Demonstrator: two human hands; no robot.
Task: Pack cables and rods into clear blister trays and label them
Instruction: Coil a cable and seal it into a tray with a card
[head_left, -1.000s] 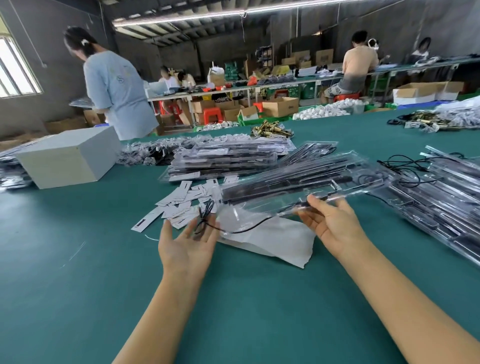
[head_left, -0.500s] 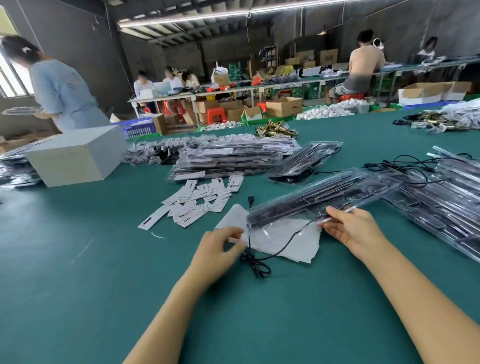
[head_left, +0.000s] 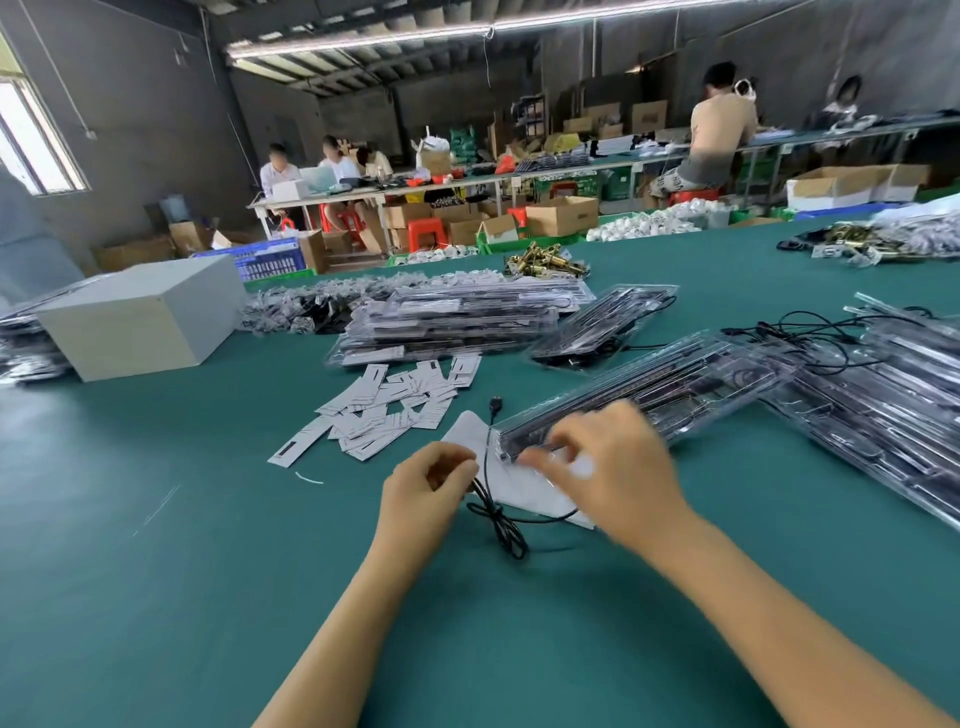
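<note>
Farthest left on our green desk (head_left: 156, 597) sits a pale grey box (head_left: 137, 317), closed and square-edged. Right of it, a scatter of white paper labels (head_left: 387, 402) lies loose, and behind them a stack of filled clear blister trays (head_left: 457, 325). Nearer to us, our left hand (head_left: 423, 501) rests low over the desk with its fingers (head_left: 452, 465) curled, pinching a black cable (head_left: 493, 512); the cable runs up to a small plug near the labels and loops down in a tangle just beside the hand. Beneath the cable lies a white sheet (head_left: 511, 480), flat on the desk. Our right hand (head_left: 615, 473) is blurred, its fingers bent down onto the near end of a long clear blister tray (head_left: 665, 387); whether they actually grip the tray we cannot tell. That tray lies slantwise, its near end on the white sheet, its far end reaching toward a large heap of similar trays (head_left: 893, 415) at the right, where more black cables (head_left: 810, 332) trail across the top. Brass fittings (head_left: 545, 260) sit far back.
</note>
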